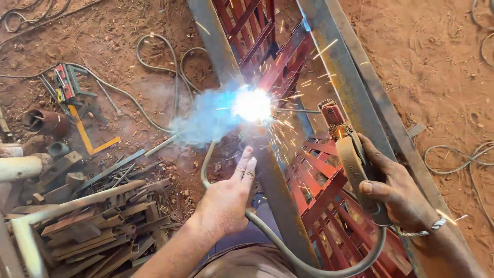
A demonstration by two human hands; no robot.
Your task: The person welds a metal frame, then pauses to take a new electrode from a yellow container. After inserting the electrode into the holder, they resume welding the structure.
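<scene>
My right hand [399, 193] grips the handle of a welding electrode holder [346, 139], whose thin rod reaches left to a bright white arc [252, 104] on a red-painted metal gate frame [319, 175]. Sparks and bluish smoke [203, 118] spread from the arc. My left hand [226, 198] is raised flat with its fingers together, just below the arc, holding nothing. A grey cable [309, 265] loops from the holder under my hands.
A pile of cut metal offcuts [103, 216] lies at lower left beside pale pipes [20, 167]. A yellow square [87, 136], clamps and cables lie on the red dirt. Grey steel bars [345, 72] cross the frame diagonally.
</scene>
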